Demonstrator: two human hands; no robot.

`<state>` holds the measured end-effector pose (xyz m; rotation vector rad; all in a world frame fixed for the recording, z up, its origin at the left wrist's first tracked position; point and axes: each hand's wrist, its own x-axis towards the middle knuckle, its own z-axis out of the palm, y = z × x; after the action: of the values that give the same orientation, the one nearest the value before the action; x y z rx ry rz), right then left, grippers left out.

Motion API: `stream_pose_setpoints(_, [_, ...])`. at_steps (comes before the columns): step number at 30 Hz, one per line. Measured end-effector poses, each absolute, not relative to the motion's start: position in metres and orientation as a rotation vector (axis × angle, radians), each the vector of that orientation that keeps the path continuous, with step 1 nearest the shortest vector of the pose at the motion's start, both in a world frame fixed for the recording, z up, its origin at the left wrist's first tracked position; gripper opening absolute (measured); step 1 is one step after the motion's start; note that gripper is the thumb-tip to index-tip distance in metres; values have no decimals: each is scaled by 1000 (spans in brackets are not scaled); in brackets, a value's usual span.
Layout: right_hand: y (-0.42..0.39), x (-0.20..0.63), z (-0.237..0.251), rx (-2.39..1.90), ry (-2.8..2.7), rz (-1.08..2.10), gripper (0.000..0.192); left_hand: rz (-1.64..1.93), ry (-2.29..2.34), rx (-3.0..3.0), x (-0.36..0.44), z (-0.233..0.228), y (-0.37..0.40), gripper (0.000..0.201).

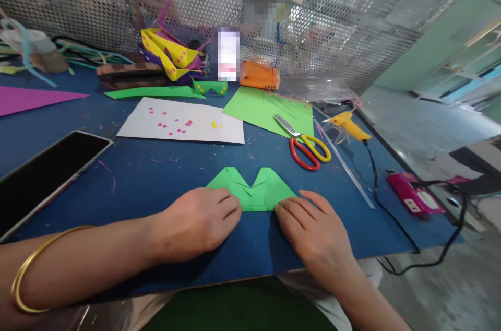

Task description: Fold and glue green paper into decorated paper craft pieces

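Observation:
A folded sheet of green paper [252, 198] lies on the blue table in front of me, with two blunt peaks and a V-shaped notch between them. My left hand [203, 219] has its fingers curled down over the paper's lower left part, and the fingertips are partly hidden. At the lower right corner, the fingers of my right hand [309, 224] hold the paper, bent and close together. Beyond the paper on the right rest scissors [299, 144] with one red and one yellow handle.
A white board [182, 122] with small pink and yellow bits lies behind the paper, beside a light green sheet [270, 106]. A phone [55, 174] is at left. At right are a yellow glue gun [348, 125] and a pink power strip [413, 192] with black cords. Folded paper crafts [170, 54] stand behind.

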<state>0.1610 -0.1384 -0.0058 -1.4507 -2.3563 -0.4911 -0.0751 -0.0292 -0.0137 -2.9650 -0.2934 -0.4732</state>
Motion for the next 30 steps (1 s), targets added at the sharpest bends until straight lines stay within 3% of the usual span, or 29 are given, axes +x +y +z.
stream_pose_setpoints(13, [-118,138,-1,-1244,-2536,-544,30,-441,-146,-2961,-72,-7,-30,38])
stream_pose_setpoints(20, [-119,138,-9,-1375,-2384,-393,28,-506,-280,-3008,-69,-2,-28,27])
stream_pose_setpoints(25, [-119,139,-10,-1474,-2206,-154,21,-548,-315,-3062,-67,-6,-27,29])
stream_pose_setpoints(30, [-115,139,-13,-1416,-2217,-187,19,-580,-287,-3043,-67,-9,-24,28])
